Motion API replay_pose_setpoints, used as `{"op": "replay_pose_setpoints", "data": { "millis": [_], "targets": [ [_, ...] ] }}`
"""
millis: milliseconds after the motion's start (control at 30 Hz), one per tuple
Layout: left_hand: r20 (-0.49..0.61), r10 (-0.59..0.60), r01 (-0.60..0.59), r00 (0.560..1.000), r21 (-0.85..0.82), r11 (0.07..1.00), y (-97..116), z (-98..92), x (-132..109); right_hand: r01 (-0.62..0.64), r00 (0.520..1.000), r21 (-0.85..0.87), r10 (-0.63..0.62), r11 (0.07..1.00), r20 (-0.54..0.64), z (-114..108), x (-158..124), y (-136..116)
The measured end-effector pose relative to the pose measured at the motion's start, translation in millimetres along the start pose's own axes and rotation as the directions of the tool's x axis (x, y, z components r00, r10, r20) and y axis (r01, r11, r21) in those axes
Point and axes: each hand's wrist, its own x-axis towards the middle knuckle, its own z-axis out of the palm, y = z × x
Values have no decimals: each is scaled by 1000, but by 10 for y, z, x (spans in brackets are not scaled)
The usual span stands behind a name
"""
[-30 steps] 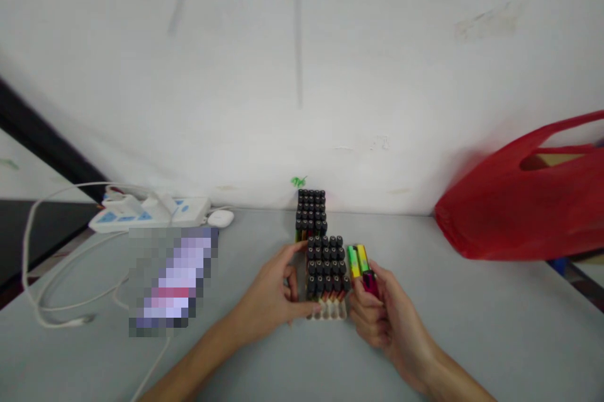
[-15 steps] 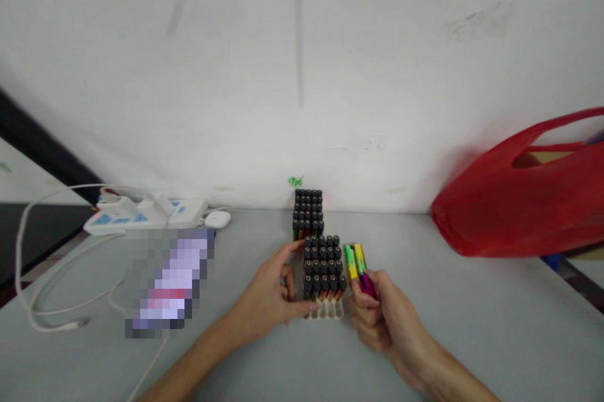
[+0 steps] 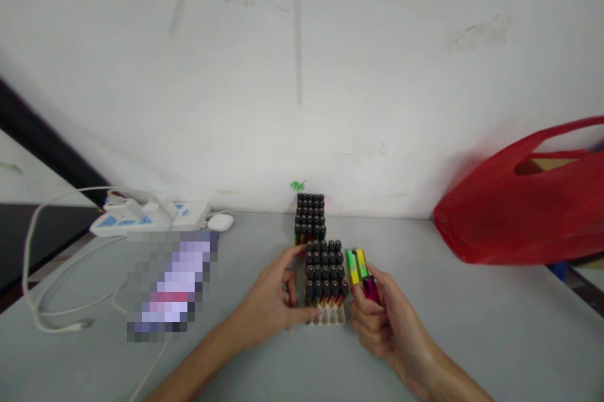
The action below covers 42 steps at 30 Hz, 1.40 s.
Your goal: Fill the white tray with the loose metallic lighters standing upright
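Note:
A pale tray (image 3: 325, 316) holds several rows of upright black-capped pens (image 3: 324, 271); its front row of slots has no pens. My left hand (image 3: 274, 295) grips this tray from the left, thumb at the front corner and fingers at the far left side. Right behind stands a second block of black-capped pens (image 3: 310, 216). In my right hand (image 3: 377, 311), just right of the tray, are yellow-green markers (image 3: 357, 263) with a dark purple part between thumb and fingers. They point up and away from me, and their exact number is unclear.
A white power strip (image 3: 155, 218) with cables and a small white case (image 3: 220, 222) lie at the back left, near a blurred phone (image 3: 177, 279). A red bag (image 3: 514, 213) stands at the right. The wall (image 3: 377, 75) rises behind the table.
The whole view has shifted slightly, so everything appears a little lower. Both hands keep their grips, with little movement relative to the tray.

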Motion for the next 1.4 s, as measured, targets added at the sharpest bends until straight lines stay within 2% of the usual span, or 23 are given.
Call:
{"op": "replay_pose_setpoints", "data": {
  "millis": [433,667,967,1200,1300,1400],
  "targets": [
    [-3,3,-3,1000,16,1000,0,2,-4,43,999,4,-43,999,-17,-32,0,36],
    [-11,-10,10,1000,1,1000,49,19,-13,31,998,11,-30,999,-51,-14,-7,15],
    [-2,-3,3,1000,11,1000,-26,-3,6,24,998,-3,-24,1000,-52,-35,16,15],
    [11,-1,1,1000,-28,1000,-7,9,-2,-20,998,-13,19,1000,-61,-65,59,22],
    [7,-3,3,1000,-32,999,-15,8,0,35,989,-66,-44,997,-142,-73,103,51],
    [33,-28,30,999,-76,997,-3,3,-2,191,947,-189,-231,963,-223,-47,102,84]
  ]
}}
